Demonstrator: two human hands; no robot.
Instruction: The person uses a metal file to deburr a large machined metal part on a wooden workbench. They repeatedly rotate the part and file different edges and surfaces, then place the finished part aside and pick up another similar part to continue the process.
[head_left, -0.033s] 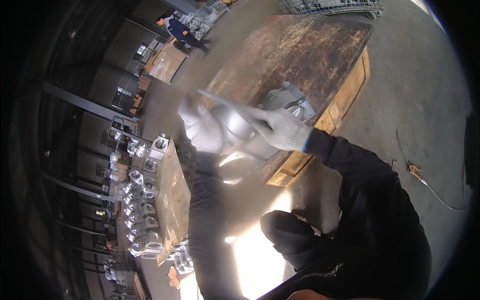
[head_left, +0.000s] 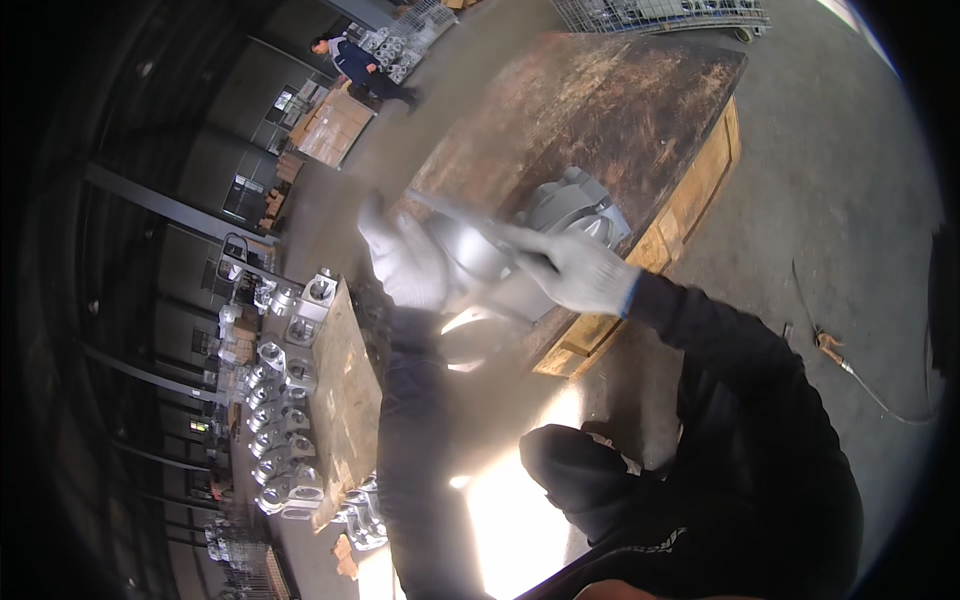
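My gloved left hand [head_left: 412, 262] steadies a silver metal casting [head_left: 482, 255] at the near-left edge of the workbench, its fingers wrapped along the left side. In my gloved right hand [head_left: 585, 274] is a long, thin grey file [head_left: 450, 208], blurred by motion. The file slants over the top of the casting, its tip pointing away and to the left. A second silver casting [head_left: 572, 205] rests on the bench just beyond my right hand. Glare and blur obscure the lower part of the held casting.
The worn wooden workbench [head_left: 640, 100] stretches away ahead. Rows of castings [head_left: 285, 420] stand at the left beside a plywood board [head_left: 345, 400]. An air gun with hose [head_left: 830, 345] lies on the floor at right. A person [head_left: 355, 65] stands far left, near stacked cartons [head_left: 335, 128].
My right hand and the file have shifted slightly right and toward me across the casting. The left hand stays in nearly the same place.
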